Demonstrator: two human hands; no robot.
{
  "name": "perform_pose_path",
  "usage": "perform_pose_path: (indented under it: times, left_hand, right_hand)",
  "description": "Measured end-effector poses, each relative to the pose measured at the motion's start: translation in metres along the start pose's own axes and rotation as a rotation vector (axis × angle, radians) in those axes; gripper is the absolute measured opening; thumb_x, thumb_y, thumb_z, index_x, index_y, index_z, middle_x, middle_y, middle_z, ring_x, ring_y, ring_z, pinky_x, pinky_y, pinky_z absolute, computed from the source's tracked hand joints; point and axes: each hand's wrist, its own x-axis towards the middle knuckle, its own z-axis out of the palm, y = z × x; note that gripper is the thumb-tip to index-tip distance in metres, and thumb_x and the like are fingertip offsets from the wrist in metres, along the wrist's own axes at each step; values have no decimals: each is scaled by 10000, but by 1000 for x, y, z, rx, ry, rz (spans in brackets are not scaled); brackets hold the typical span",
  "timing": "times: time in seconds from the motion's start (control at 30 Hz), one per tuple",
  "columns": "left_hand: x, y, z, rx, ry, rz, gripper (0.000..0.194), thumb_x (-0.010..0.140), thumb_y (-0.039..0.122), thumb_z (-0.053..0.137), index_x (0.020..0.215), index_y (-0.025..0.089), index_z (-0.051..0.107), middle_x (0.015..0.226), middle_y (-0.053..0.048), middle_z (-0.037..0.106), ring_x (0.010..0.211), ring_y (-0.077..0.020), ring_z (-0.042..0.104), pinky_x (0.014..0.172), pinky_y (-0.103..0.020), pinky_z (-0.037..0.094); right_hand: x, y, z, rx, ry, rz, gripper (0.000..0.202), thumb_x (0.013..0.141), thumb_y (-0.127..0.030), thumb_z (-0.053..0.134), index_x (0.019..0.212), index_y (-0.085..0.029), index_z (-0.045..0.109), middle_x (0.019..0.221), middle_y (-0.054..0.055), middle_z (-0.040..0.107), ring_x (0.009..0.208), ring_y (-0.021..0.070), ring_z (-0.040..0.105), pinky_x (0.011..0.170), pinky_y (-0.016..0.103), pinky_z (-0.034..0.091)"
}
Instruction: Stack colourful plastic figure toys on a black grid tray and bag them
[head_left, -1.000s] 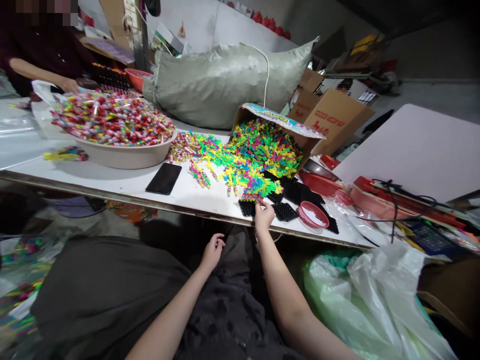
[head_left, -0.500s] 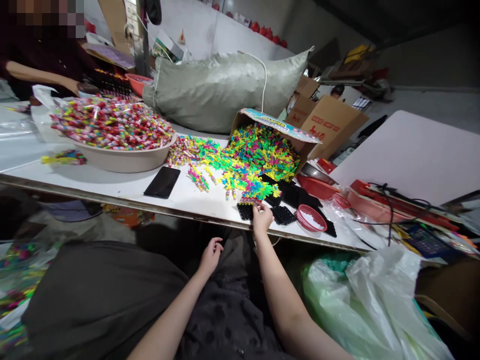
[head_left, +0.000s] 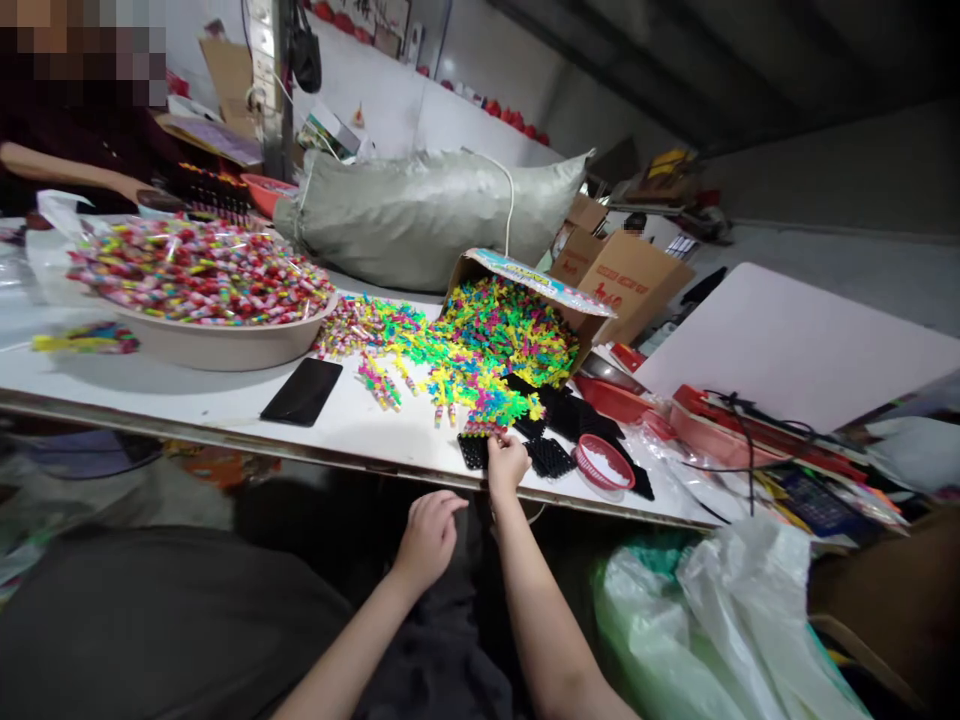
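Note:
My right hand is at the table's front edge, its fingertips pinched together at a small black grid-like piece with a row of small colourful pieces along its far side. Whatever is between those fingertips is too small to make out. Below the edge, my left hand hovers over my lap with its fingers loosely stretched out and nothing in them. Just beyond the right hand lies a loose heap of bright plastic pieces, spilling from a tipped cardboard box. More black grid pieces lie to the right.
A wide beige basin heaped with wrapped colourful pieces stands left, near a black phone. A small red basket with white contents is at right. Behind are a big grey sack and cartons. Another person's arm shows far left.
My left hand has risen towards the table edge and the right hand, its fingers straighter. My right hand stays at the black grid piece. The whole view has shifted as my head moved.

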Motion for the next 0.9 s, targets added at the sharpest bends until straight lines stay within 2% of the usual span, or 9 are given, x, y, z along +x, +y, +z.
perform_pose_path:
  times: [0.1, 0.2, 0.3, 0.4, 0.6, 0.77, 0.9]
  left_hand:
    - [31, 16, 5, 170, -82, 178, 430, 807, 141, 359, 1215, 221, 471, 1266, -43, 490, 1197, -191, 399, 1008, -379, 310]
    - [48, 7, 22, 313, -125, 224, 520, 785, 152, 379, 1304, 183, 378, 1372, -37, 391, 1277, -197, 310, 1059, -376, 248]
    - [47, -10, 41, 420, -123, 233, 581, 748, 135, 384, 1327, 157, 347, 1396, -34, 355, 1290, -193, 298, 1078, -372, 211]
    - [41, -20, 50, 479, -106, 241, 616, 730, 121, 372, 1343, 165, 322, 1414, -13, 319, 1300, -185, 280, 1084, -367, 192]
    - [40, -22, 51, 523, -107, 249, 650, 726, 114, 358, 1368, 173, 271, 1432, -2, 276, 1313, -178, 250, 1082, -359, 183]
    - [40, -20, 50, 501, -140, 227, 650, 734, 137, 369, 1373, 173, 258, 1439, -3, 259, 1319, -181, 234, 1088, -359, 175]
    - [40, -19, 50, 510, -149, 218, 686, 694, 81, 349, 1368, 181, 269, 1438, 11, 258, 1318, -171, 238, 1088, -361, 183]
  right_hand:
    - [0, 1, 1, -15, 7, -13, 198, 719, -330, 534, 718, -163, 641, 665, 36, 639, 721, 200, 544, 693, 286, 271]
    - [0, 2, 3, -42, 8, -25, 171, 712, -299, 533, 719, -162, 636, 673, 40, 643, 732, 205, 552, 704, 289, 276]
    - [1, 4, 5, -57, 16, -32, 157, 714, -291, 529, 709, -166, 625, 665, 38, 638, 723, 203, 555, 708, 291, 282]
    - [0, 4, 5, -56, 15, -34, 147, 723, -295, 532, 707, -174, 614, 673, 33, 635, 735, 204, 555, 717, 292, 283]
    - [1, 2, 2, -63, 20, -19, 217, 747, -382, 548, 750, -177, 619, 744, 57, 649, 810, 236, 548, 725, 307, 273]
    - [0, 0, 3, -97, 24, -52, 184, 755, -334, 534, 702, -173, 604, 762, 65, 656, 826, 238, 549, 738, 312, 280]
    - [-2, -1, 3, -109, 29, -55, 166, 756, -321, 516, 684, -186, 579, 754, 63, 649, 831, 249, 550, 758, 339, 299]
